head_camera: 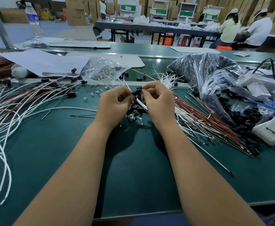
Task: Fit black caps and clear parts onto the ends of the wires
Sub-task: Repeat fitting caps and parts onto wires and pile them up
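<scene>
two hands: left hand [115, 103] and right hand [158, 100] meet over the middle of the green table [133, 160], fingertips pinched together on one black cap [136, 92] held between them.
left hand state: thumb and forefinger closed on the lower end of the cap; whether a wire end is also in that pinch cannot be told.
right hand state: fingertips closed on the upper end of the same cap, the other fingers curled in.
step in hand: judged as seating a cap on a wire end, or readying it for one; white wires [140, 103] run down just under the pinch.
next move calls for: a straight push along the cap's axis with steady grip, then a clear part from the small heap of clear parts [136, 119] lying below the hands.
cap look: short, dark, roughly cylindrical, small against the fingertips, partly hidden by them.
finished pieces: capped wires [55, 84] lie fanned out on the left.
supply: bare brown and white wire bundle [206, 118] to the right; bag of black caps [215, 74] beyond it; bag of clear parts [104, 69] further back, left of centre.
</scene>
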A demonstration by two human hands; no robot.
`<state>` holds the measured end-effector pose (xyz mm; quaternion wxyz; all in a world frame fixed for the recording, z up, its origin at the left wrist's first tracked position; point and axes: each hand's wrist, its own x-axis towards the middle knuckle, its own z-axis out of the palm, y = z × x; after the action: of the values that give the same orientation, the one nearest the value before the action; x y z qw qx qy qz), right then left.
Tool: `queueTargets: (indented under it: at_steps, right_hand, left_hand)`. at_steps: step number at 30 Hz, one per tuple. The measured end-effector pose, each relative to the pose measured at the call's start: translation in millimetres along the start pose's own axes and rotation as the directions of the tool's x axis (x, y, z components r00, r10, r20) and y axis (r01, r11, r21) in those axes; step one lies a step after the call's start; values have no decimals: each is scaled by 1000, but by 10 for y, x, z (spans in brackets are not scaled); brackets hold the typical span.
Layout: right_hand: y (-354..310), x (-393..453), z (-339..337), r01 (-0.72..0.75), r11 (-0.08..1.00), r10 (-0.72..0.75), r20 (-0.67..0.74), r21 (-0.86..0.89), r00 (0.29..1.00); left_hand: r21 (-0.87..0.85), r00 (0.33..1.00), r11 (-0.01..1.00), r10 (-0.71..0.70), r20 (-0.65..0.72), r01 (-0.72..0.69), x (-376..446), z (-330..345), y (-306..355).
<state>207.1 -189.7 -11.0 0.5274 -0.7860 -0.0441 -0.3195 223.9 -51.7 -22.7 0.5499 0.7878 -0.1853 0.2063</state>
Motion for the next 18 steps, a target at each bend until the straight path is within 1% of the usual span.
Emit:
queueTargets:
  at_steps: [5, 10, 14, 16, 18]
  right_hand:
    - [3, -22, 12, 44, 998, -44, -5, -41, 999]
    - [-4, -55, 40, 46, 997, -44, 38, -61, 998]
    - [-9, -57, 44, 72, 996, -71, 21, -50, 997]
    - [-3, -54, 48, 87, 995, -86, 10, -59, 996]
    - [16, -47, 52, 98, 993, -98, 2, -72, 995]
  left_hand:
    - [-24, 1000, 1000, -16, -11, 16, -13, 4, 28]
    - [-2, 1000, 1000, -12, -16, 12, -9, -6, 19]
    - [-13, 998, 998, -67, 3, 67, 4, -20, 17]
    - [2, 998, 998, -65, 5, 65, 5, -28, 40]
    - [-22, 998, 997, -68, 11, 68, 2, -37, 75]
